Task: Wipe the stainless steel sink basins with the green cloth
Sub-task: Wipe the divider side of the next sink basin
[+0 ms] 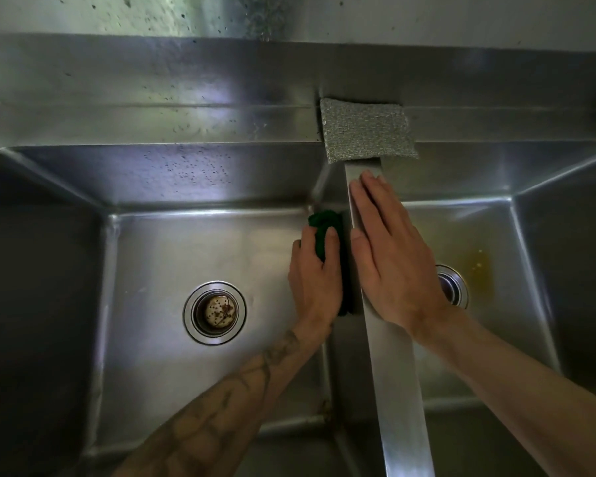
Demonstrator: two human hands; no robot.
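Two hands were at work: the left hand (315, 270) gripped the green cloth (326, 235) against the left basin (172, 242) wall by the divider (393, 373), while the right hand (391, 259) lay flat on it. The cloth could slip on wet steel, and the stained right basin (479, 266) might be missed.

Left hand (315, 270): knuckles up, fingers and thumb curled round a dark green folded cloth (324, 223), gripping it.
Left forearm (227, 401): bare, tattooed, reaching in from the lower left.
Right hand (393, 263): palm down, flat, fingers straight and close together, pointing away.
Right forearm (513, 383): bare, entering from the lower right.
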